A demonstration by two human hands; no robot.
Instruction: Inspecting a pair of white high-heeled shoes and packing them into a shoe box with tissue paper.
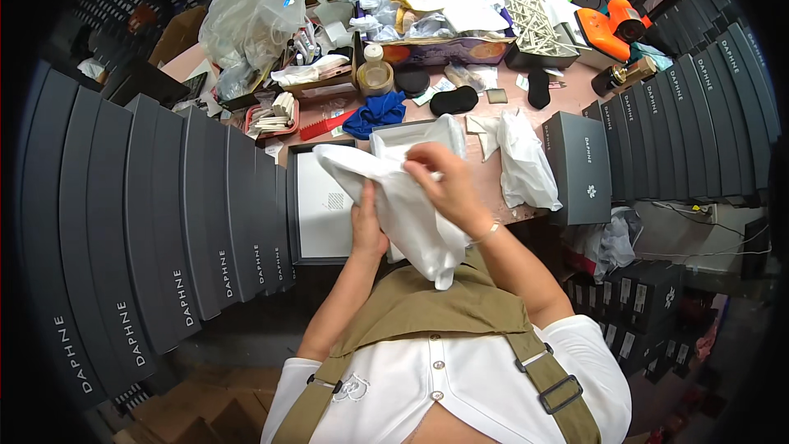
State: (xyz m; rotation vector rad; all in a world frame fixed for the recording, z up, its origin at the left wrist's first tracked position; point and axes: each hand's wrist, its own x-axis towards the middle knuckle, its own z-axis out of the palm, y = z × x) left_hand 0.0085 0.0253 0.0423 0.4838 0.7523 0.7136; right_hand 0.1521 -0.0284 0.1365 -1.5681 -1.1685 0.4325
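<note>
Over table [538, 111], cloth [403, 197] between hands [411, 205]

Top: I'm seeing a white short-sleeved shirt [460, 378], buttoned down the front with small round pale buttons.
Sleeves: short and white, ending well above the elbows, so both forearms are bare.
Chest mark: there's a small pale embroidered emblem [355, 387] on the shirt's left side; too small for me to make out.
Overgarment: an olive-khaki bib [436, 300], apron or dungaree style, lies over the shirt front.
Straps: two wide olive straps [546, 366] run from the bib over the shoulders.
Buckles: dark metal slide buckles [560, 395] sit on each strap.
Wrist: a thin pale bracelet [487, 234] circles the right wrist.
Hands: no gloves on the left hand [367, 230] or the right hand [444, 181].
</note>
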